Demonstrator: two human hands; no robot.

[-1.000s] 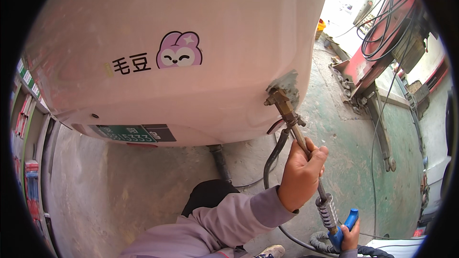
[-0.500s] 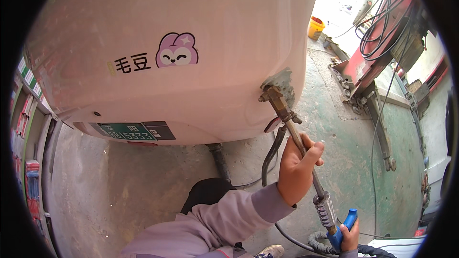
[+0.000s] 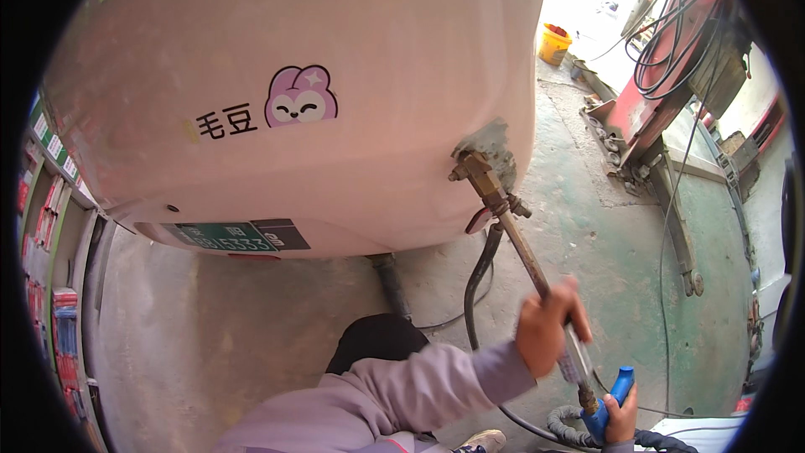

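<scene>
A dent-pulling slide hammer slants from a damaged grey patch on the pale pink car panel down to the lower right. Its brass-coloured clamp head is against the bare patch. My left hand is closed round the lower rod, smeared by motion. Below it, my right hand grips the blue pistol-shaped handle. A thick black cable hangs from the clamp head and curves down to the floor.
At left, a shelf holds packed goods. On the right are a red post with looped black cables and a metal lift arm. A yellow bucket stands further back. A thin cable crosses the floor; a grey hose lies near the handle.
My left hand has slid down the rod, away from the car panel and closer to the blue handle. My right hand keeps its grip; the clamp head stays against the patch.
</scene>
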